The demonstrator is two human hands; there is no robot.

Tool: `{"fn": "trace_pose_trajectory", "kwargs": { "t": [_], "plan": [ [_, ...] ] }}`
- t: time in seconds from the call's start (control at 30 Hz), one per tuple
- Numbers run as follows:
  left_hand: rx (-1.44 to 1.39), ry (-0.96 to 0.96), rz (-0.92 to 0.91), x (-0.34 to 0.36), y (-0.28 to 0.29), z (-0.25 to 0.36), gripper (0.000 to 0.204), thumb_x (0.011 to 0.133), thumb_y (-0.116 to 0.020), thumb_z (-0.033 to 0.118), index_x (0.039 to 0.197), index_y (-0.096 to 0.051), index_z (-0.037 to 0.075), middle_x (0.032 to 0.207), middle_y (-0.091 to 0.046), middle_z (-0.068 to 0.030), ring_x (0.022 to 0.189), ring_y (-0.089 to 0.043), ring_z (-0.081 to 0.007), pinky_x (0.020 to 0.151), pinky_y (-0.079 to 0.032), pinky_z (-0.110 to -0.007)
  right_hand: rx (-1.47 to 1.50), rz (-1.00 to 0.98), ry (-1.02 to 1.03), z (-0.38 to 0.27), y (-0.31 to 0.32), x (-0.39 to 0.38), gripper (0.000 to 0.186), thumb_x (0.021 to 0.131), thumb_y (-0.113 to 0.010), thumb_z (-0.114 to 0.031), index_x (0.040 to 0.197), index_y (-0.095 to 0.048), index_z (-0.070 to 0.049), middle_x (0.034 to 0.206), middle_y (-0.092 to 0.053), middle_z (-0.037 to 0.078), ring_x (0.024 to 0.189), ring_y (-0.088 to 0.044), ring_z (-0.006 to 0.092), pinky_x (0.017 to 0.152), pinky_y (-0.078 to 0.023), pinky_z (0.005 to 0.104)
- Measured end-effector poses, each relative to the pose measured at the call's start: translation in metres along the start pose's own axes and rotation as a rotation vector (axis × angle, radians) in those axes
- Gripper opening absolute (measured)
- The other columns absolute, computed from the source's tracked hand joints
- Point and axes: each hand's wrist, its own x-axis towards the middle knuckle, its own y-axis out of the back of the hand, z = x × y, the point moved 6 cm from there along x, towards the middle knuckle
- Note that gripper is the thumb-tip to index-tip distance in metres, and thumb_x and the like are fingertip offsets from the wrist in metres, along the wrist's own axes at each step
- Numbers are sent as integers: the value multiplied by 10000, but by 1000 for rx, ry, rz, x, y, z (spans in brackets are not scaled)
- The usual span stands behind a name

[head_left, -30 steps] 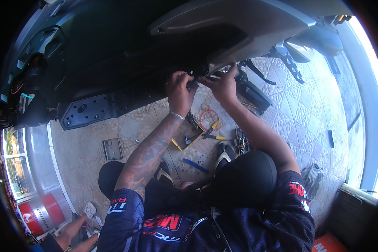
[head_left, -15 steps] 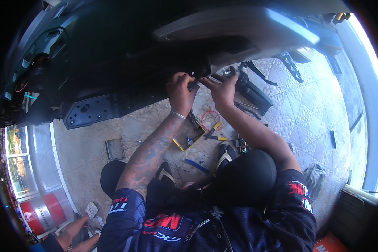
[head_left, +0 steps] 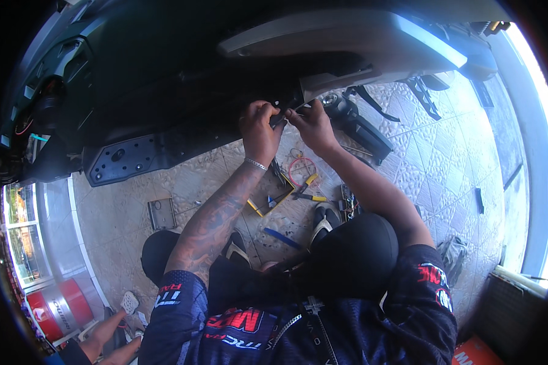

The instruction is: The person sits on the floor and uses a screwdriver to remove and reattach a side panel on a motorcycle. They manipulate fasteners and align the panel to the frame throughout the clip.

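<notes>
In front of me stands a scooter with a dark body panel [head_left: 182, 97] and a glossy pale side cover [head_left: 323, 33] above it. Both my hands are raised to the panel's lower edge, close together. My left hand [head_left: 262, 129], with a bracelet at its wrist, has its fingers pinched at that edge; what lies between them is too dark to name. My right hand [head_left: 312, 126] is closed too, its thumb and fingertips almost touching the left fingertips. A small thin piece shows between the two hands, but its kind is unclear.
On the tiled floor lie a yellow-edged tray [head_left: 273, 201], yellow-handled pliers [head_left: 310, 196], a blue strip [head_left: 283, 238], a metal tray [head_left: 162, 213] and a black scooter part [head_left: 362, 131]. A red drum [head_left: 61, 310] stands left, near another person's legs [head_left: 106, 333].
My right hand's fingers, spread before, have curled in and drawn closer to the left fingertips. My left hand has barely shifted.
</notes>
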Motion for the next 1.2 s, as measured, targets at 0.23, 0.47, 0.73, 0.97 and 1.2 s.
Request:
{"fn": "trace_pose_trajectory", "kwargs": {
  "t": [0.23,0.47,0.73,0.97,1.2],
  "plan": [
    [-5,4,18,1,2,2,357,704,-884,31,963,-649,105,1125,-629,-64,1093,-634,-300,917,-470,-467,-98,21,-93,6,6,5,539,968,-789,-150,1321,-421,24,1140,-737,190,1022,-713,213,917,-578,347],
    [-31,49,-60,2,-1,-3,293,777,-888,142,969,-672,94,1160,-644,-91,1145,-617,-312,985,-456,-474,34,22,-87,10,15,13,688,919,-842,-151,1368,-351,24,1155,-732,208,991,-719,207,827,-604,339],
    [-7,-17,39,1,1,2,322,724,-890,68,928,-644,101,1090,-633,-68,1052,-645,-305,896,-474,-467,-126,-9,-28,9,11,16,672,929,-833,-167,1350,-338,5,1146,-720,193,998,-721,198,794,-612,323],
    [1,19,-20,3,-3,-1,307,769,-898,161,943,-659,80,1143,-646,-100,1104,-635,-319,962,-469,-467,-185,7,-10,-2,15,14,744,858,-898,-289,1292,-392,42,1106,-740,214,955,-752,222,790,-601,323],
    [8,17,-16,3,0,0,287,746,-882,142,929,-665,99,1123,-654,-86,1107,-633,-312,961,-456,-466,162,-6,-184,-19,15,11,715,918,-847,-269,1379,-373,5,1183,-705,183,1032,-728,231,780,-615,369]
  ]
}}
